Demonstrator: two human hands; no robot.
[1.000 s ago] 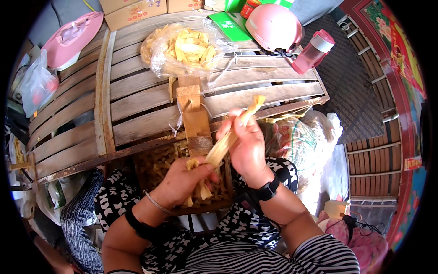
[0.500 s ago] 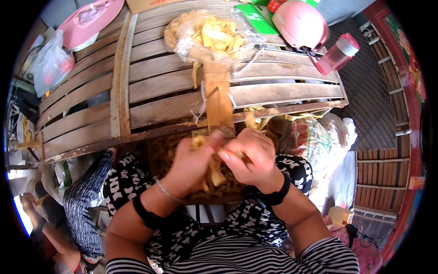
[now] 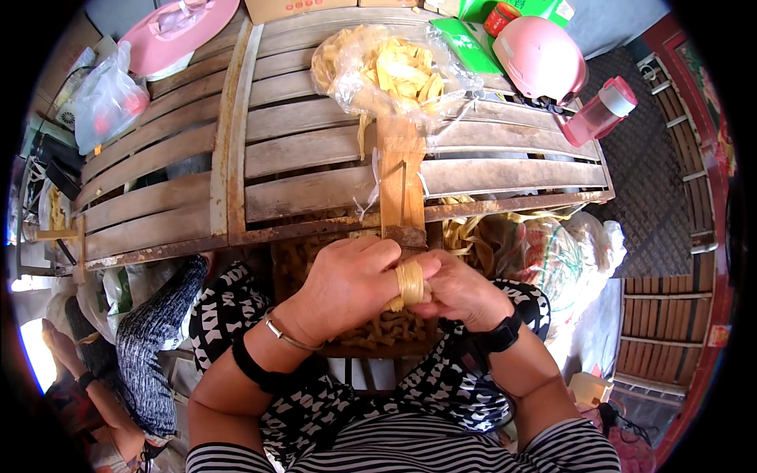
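Between my two hands is a pale yellow, pliable strip (image 3: 409,285), wound or folded into a short ridged band. My left hand (image 3: 347,276) is closed with its fingers against the strip's left side. My right hand (image 3: 469,293) is closed on its other side, the fingertips partly hidden behind it. Both hands are just below the end of a wooden board (image 3: 402,177) that juts from the slatted table. Under them, between my knees, several short, knotted-looking yellow-brown pieces (image 3: 390,327) fill a container. A plastic bag of loose yellow strips (image 3: 406,67) lies at the board's far end.
The slatted table (image 3: 307,185) has a rusty metal edge. On it are a pink helmet (image 3: 540,59), a pink bottle (image 3: 601,112), a pink hat (image 3: 177,27) and a plastic bag (image 3: 110,102). Filled bags (image 3: 544,252) stand at right. Another person's arm (image 3: 102,398) shows at lower left.
My hands have come closer together, and the strip, loose and hanging before, is now a compact band between them. The whole view has shifted slightly, so the table appears further right and lower.
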